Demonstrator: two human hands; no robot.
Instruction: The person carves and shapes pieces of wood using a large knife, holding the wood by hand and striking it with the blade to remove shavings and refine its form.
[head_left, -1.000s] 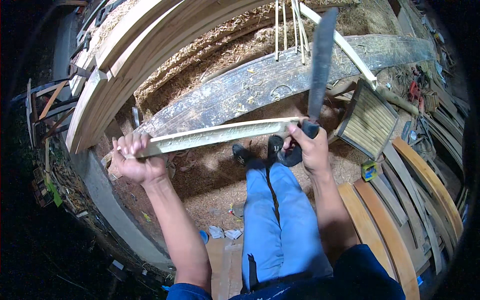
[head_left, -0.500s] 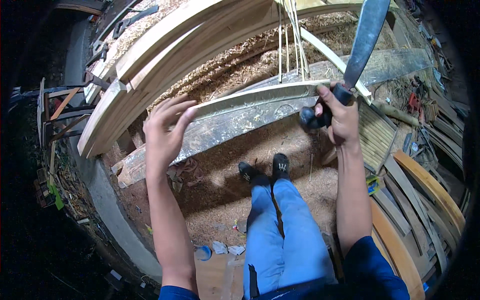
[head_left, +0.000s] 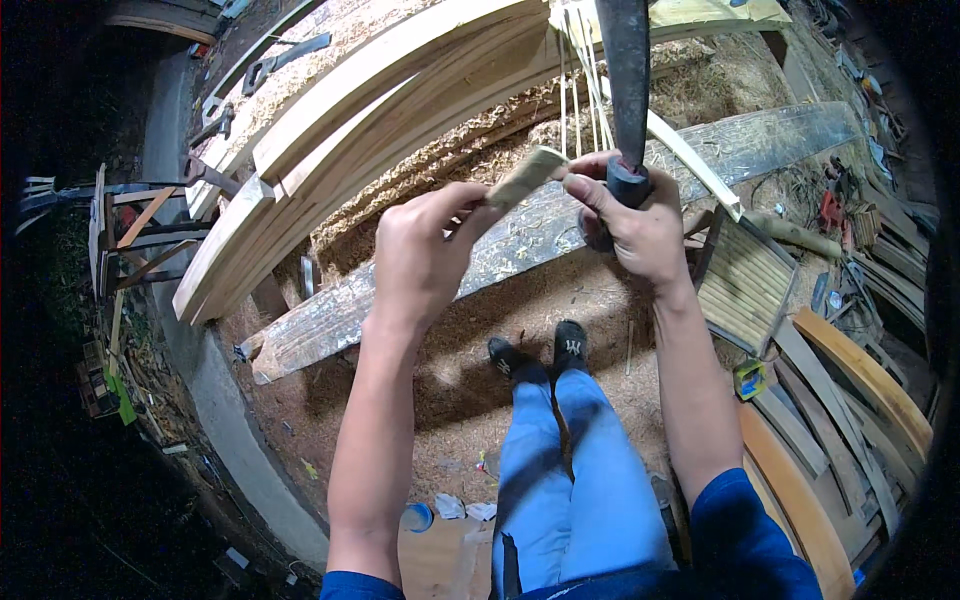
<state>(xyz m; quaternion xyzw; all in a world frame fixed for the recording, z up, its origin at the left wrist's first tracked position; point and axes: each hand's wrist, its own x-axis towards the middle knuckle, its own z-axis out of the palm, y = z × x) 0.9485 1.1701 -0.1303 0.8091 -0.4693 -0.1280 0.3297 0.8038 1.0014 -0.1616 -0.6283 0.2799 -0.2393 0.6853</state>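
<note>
My left hand [head_left: 425,250] pinches a pale, curved strip of split bamboo [head_left: 524,178] between thumb and fingers. The strip appears foreshortened, its near end tilted up and to the right. My right hand [head_left: 640,225] is wrapped round the dark handle [head_left: 627,182] of a machete, whose broad grey blade [head_left: 625,80] points away from me, up past the top edge. The thumb and forefinger of that hand reach to the strip's right end; whether they touch it, I cannot tell. Below both hands lies a worn, pale-spattered plank [head_left: 480,262].
Thick curved timber beams [head_left: 300,150] arch across the back left. Several thin bamboo sticks [head_left: 590,100] lean there. A handsaw [head_left: 270,65] lies at the far left. A slatted bamboo panel [head_left: 750,290] stands at right, beside curved boards [head_left: 860,370]. Wood shavings cover the ground [head_left: 450,400].
My left hand has moved right and closed on the bamboo strip. The strip has turned from lying sideways to foreshortened. The machete has swung left and its blade stands more upright.
</note>
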